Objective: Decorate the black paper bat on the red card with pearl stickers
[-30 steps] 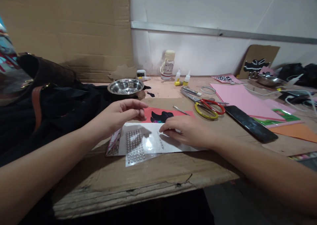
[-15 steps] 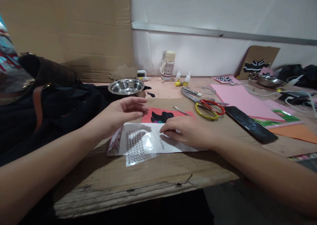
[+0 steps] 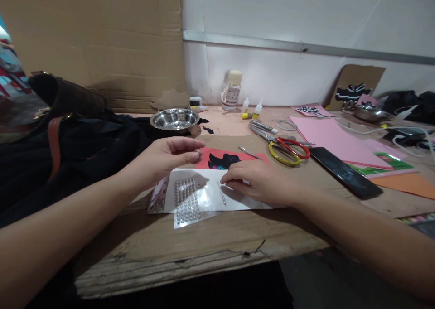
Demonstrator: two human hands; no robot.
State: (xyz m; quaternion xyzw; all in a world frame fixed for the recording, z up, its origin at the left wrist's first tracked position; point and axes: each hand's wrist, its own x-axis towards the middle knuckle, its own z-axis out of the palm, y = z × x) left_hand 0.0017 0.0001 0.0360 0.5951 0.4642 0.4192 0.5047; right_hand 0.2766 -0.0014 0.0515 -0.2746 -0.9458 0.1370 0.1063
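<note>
My left hand (image 3: 171, 156) hovers above the left part of a white sheet (image 3: 209, 177), fingers stretched forward and thumb apart, with nothing visible in it. On the sheet's right side rests my right hand (image 3: 253, 180), its fingers curled down and pressed together at the surface. Whatever those fingertips grip, if anything, is hidden. Just left of them runs a short row of small pearls (image 3: 223, 195). A clear sheet of stick-on pearls (image 3: 186, 200) lies below my left hand, overhanging the white sheet's near edge. Behind the hands, a black glittered cutout (image 3: 219, 160) lies on red paper (image 3: 206, 154).
Red-and-yellow-handled scissors (image 3: 288, 150), a phone (image 3: 345, 171) and pink paper (image 3: 326, 139) lie to the right. A steel bowl (image 3: 174, 119), a bottle (image 3: 232, 91) and small glue bottles (image 3: 257, 109) stand behind. Dark cloth (image 3: 108, 146) covers the left side.
The left hand has dipped slightly, and its fingers reach a little further right. The right hand stays in place on the white sheet. The view has shifted very slightly.
</note>
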